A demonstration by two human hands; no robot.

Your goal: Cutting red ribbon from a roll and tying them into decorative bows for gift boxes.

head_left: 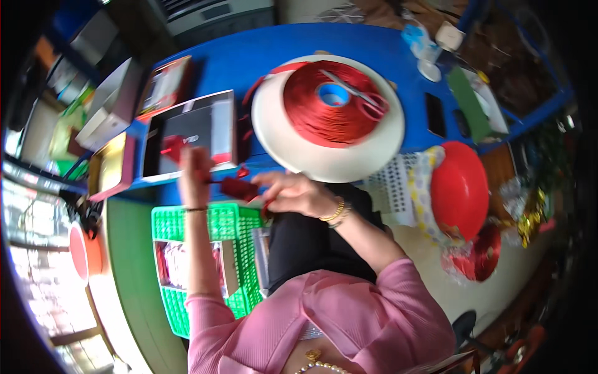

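Head view: red ribbon (237, 188) lies crosswise between right hand (298, 192), pinching it, and left hand (196, 171), grip too blurred to tell.

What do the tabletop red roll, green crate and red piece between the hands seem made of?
Red roll: probably satin ribbon, from its sheen and wound layers. Green crate: likely glossy plastic, by its bright, regular lattice. Red piece: perhaps ribbon by colour; blur hides finish.
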